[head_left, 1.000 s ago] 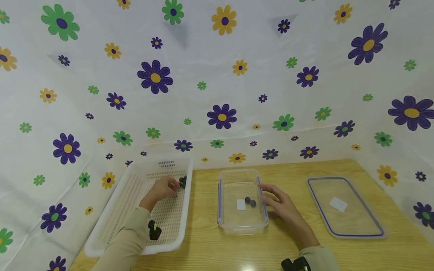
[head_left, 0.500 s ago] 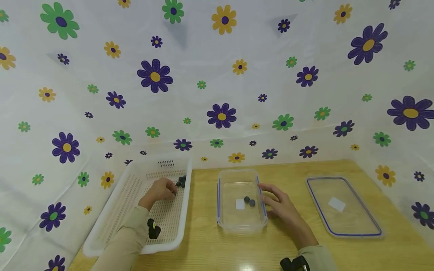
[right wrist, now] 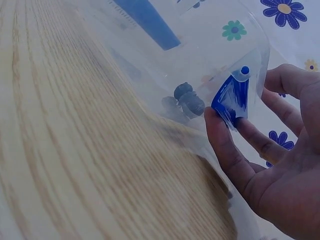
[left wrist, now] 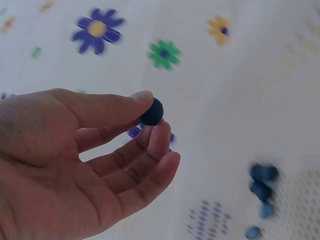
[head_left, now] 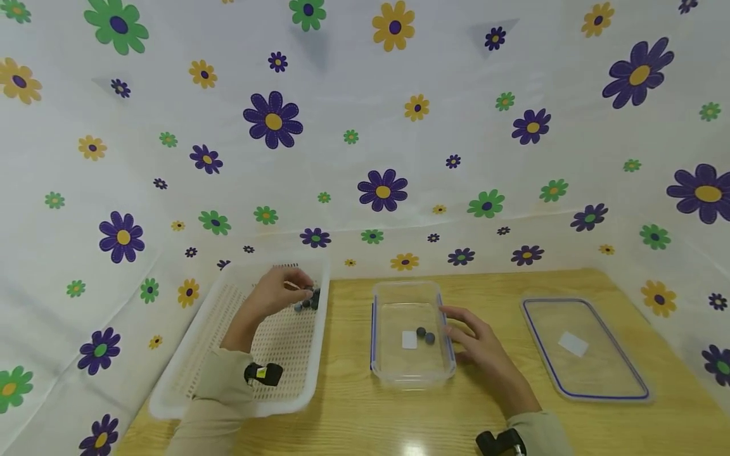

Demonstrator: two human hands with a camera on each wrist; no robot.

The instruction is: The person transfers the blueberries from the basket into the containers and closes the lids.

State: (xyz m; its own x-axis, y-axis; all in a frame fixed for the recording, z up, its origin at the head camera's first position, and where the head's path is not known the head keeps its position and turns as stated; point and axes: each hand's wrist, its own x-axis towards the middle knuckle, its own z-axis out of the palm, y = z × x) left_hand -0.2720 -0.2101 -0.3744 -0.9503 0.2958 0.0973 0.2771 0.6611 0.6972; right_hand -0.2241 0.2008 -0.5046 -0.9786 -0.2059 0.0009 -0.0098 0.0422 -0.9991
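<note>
My left hand (head_left: pixel 276 291) is raised over the far right corner of the white perforated basket (head_left: pixel 317 361). Between its thumb and index finger it pinches a dark blueberry (left wrist: pixel 153 112), while the other fingers curl loosely beneath. Below the hand, several more blueberries (left wrist: pixel 261 190) lie in the basket, partly covered by the hand in the head view. My right hand (head_left: pixel 485 345) holds the right side of a clear plastic container (head_left: pixel 413 381), thumb and fingers around its blue-edged latch (right wrist: pixel 232 100). Inside that container two blueberries (head_left: pixel 430 338) sit beside a white label (head_left: pixel 409 340).
A clear lid (head_left: pixel 593 373) with a blue seal lies flat on the wooden table (head_left: pixel 353 424), right of the container. Flower-printed sheeting (head_left: pixel 331 171) rises behind the table and along both sides.
My left hand has risen from the basket floor and moved away from me, with a blueberry now visible in its pinch. The right hand keeps its place on the container. The head view has shifted slightly.
</note>
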